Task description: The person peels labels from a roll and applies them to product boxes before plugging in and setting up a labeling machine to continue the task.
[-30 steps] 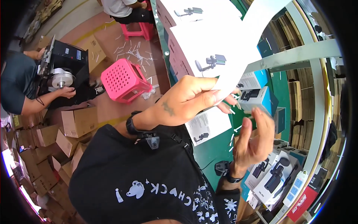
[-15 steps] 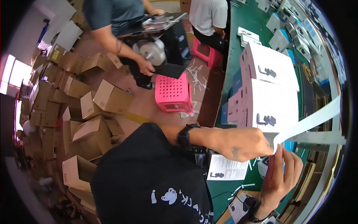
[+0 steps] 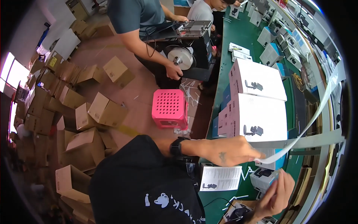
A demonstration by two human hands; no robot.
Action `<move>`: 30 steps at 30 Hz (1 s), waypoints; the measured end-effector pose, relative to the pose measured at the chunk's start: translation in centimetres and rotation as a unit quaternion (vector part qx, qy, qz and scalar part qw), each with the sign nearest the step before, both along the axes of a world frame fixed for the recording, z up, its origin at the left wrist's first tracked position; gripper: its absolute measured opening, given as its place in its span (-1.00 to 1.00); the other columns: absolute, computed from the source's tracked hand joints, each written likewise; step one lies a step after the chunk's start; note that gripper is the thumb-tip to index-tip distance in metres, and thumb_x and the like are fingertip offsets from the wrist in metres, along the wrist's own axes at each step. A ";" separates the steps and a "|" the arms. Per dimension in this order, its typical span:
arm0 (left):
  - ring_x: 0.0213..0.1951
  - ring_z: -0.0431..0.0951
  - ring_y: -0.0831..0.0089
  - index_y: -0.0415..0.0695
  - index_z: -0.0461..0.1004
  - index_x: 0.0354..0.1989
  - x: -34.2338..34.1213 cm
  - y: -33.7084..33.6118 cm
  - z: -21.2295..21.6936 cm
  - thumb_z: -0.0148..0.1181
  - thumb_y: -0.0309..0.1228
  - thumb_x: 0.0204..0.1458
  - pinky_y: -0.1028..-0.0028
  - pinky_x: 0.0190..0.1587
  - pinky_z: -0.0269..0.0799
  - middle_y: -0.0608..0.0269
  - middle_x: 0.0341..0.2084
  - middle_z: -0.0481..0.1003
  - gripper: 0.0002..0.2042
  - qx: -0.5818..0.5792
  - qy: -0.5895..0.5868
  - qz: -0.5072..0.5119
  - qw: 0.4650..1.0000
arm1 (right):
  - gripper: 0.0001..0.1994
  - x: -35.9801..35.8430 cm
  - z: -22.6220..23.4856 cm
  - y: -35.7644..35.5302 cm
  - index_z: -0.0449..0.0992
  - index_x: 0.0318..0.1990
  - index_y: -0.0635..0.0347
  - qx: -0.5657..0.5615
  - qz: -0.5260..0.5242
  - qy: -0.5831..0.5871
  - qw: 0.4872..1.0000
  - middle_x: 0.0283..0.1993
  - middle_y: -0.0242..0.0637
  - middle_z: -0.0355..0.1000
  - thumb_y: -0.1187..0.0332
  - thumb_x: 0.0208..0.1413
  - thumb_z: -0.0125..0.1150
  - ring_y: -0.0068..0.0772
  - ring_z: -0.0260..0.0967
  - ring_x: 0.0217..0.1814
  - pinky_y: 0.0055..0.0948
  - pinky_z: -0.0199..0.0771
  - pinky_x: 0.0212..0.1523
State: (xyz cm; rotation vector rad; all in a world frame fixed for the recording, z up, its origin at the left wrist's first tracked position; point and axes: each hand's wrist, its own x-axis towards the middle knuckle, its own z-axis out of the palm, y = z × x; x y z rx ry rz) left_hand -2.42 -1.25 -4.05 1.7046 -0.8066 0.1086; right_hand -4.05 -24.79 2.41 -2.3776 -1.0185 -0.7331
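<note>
My left hand, with a black watch on its wrist, pinches the lower end of a long white ribbon-like strip. The strip curves up to the right, toward the shelf frame. My right hand is apart from it, lower and to the right, its fingers drawn together and somewhat blurred; whatever they hold cannot be made out. Just beyond those fingers lies a small white box with a dark device pictured on it. Two large white boxes stand beyond my left hand, on the green table.
A co-worker's hand grips a black machine with a reel. Below it stands a pink stool. Open cartons crowd the floor at left. A printed white box lies beside my left forearm; a metal rail runs at right.
My hands, together at the strip's end before, have come apart; the right one moved down. The strip hangs in a longer curve. The co-worker has lifted the black machine and moved right with it.
</note>
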 end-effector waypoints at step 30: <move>-0.18 0.56 0.45 -0.42 0.38 0.05 0.9 -1.4 -1.4 -0.08 -0.59 0.15 0.55 -0.10 0.44 0.02 -0.24 0.59 -0.69 -0.046 0.212 0.068 0.974 | -0.82 -3.1 -32.4 -11.3 0.57 -0.22 0.38 0.043 -0.437 0.221 0.871 -0.21 0.01 0.52 0.48 0.07 0.12 0.01 0.51 -0.23 -0.23 0.51 -0.19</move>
